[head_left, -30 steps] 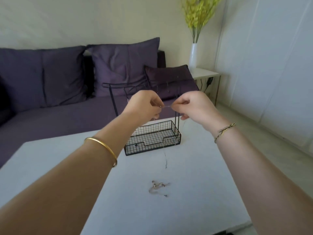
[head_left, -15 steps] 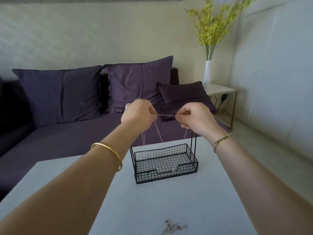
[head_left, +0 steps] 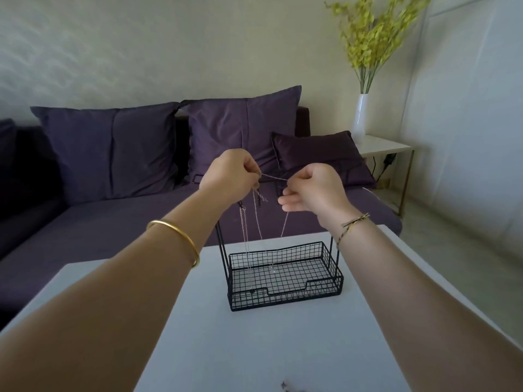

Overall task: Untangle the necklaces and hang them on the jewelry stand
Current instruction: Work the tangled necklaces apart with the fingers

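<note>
A person's left hand [head_left: 229, 176] and right hand [head_left: 314, 190] each pinch a thin necklace [head_left: 274, 177] taut between curled fingers. Its loops hang over the black wire jewelry stand [head_left: 285, 296], near the far edge of the white table [head_left: 254, 349].

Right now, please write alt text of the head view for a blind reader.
The left hand and right hand pinch a thin necklace taut between them, above a black wire jewelry stand on a white table. More chains hang from the stand; a purple sofa stands behind.

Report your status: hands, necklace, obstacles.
Left hand and right hand pinch necklace taut between them, over jewelry stand. Other chains hang on it. Nothing blocks.
</note>
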The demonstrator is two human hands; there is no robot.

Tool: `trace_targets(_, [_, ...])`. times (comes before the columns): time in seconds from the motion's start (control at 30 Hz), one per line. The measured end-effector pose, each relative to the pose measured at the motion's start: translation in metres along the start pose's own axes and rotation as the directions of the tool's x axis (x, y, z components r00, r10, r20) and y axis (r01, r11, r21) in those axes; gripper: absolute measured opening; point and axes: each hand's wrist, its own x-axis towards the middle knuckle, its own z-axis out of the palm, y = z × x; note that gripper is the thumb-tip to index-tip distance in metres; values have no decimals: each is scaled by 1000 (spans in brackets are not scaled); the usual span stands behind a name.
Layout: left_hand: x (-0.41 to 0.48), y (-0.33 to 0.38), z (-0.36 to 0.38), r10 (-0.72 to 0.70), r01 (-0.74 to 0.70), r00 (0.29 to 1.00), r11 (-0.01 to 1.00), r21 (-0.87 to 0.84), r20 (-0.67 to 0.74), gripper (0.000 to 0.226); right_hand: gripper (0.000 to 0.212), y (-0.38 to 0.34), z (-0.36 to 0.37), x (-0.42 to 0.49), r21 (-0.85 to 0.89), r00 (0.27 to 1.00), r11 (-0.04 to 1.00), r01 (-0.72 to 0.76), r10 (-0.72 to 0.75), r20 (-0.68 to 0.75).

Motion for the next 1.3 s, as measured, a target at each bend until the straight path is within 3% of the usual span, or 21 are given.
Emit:
trace_targets(0.13, [0, -5, 4, 62, -52, 997, 980, 194, -50, 22, 12, 17, 11, 3, -251, 984, 958, 135, -160, -81])
trace_targets(0.3, [-1, -13, 13, 179, -147, 980, 947, 285, -90, 15, 11, 31, 16, -3, -583, 914, 751, 309, -405, -36])
trace_targets(0.5, [1, -23, 23, 290, -220, 950, 883, 413, -113, 9, 10, 46, 23, -7, -816, 925, 526, 239, -380, 26])
trace_targets(0.77, [-2, -29, 32, 347, -291, 938, 826, 483, -29, 23, 15, 69, 20, -6, -703, 956, 682, 204, -293, -7])
trace_targets(0.97, [-6, -35, 37, 303, -258, 953, 835, 486, -14, 17, 16, 78, 23, -3, -594, 962, 777, 206, -271, -21])
trace_targets(1.3, [-8, -34, 42, 272, -240, 962, 828, 506, 12, 23, 18, 81, 22, -4, -552, 979, 819, 160, -204, -20])
